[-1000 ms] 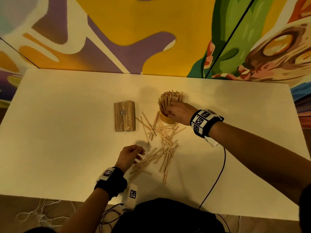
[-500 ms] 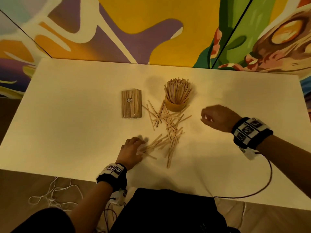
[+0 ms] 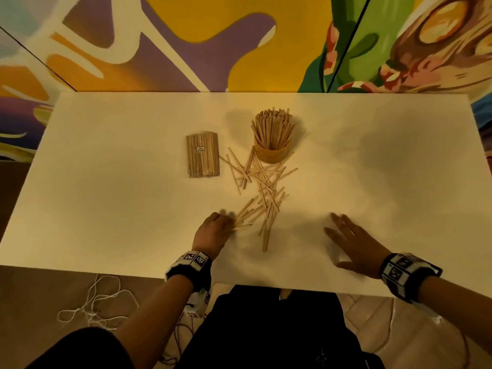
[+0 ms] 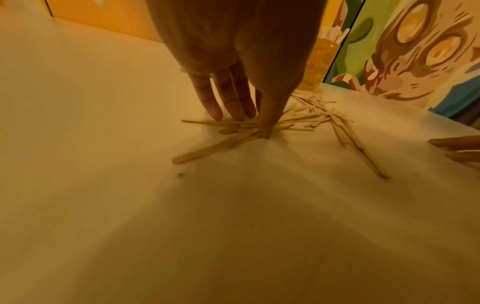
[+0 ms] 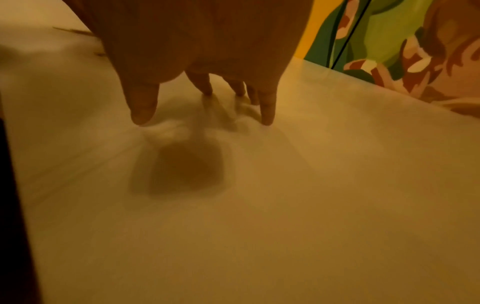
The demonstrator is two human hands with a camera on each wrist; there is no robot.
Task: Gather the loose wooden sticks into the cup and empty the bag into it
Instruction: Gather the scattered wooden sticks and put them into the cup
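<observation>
A tan cup (image 3: 273, 155) packed with upright wooden sticks (image 3: 273, 127) stands mid-table. To its left lies a clear bag of sticks (image 3: 203, 158), flat and sealed. Loose sticks (image 3: 262, 182) are scattered from the cup's foot toward me. My left hand (image 3: 229, 222) rests on the near-left end of that scatter; in the left wrist view its straight fingers (image 4: 239, 115) and thumb press the sticks (image 4: 233, 131) against the table. My right hand (image 3: 335, 225) lies flat and empty on the bare table to the right, fingertips (image 5: 267, 121) touching the surface.
The white table (image 3: 106, 182) backs onto a painted wall (image 3: 239, 35). Its near edge (image 3: 106, 270) runs just behind my wrists. A white cord (image 3: 93, 307) lies tangled on the floor at the lower left.
My right hand left the cup and drew back to the near right, where it now lies flat. My left hand has come down onto the near sticks.
</observation>
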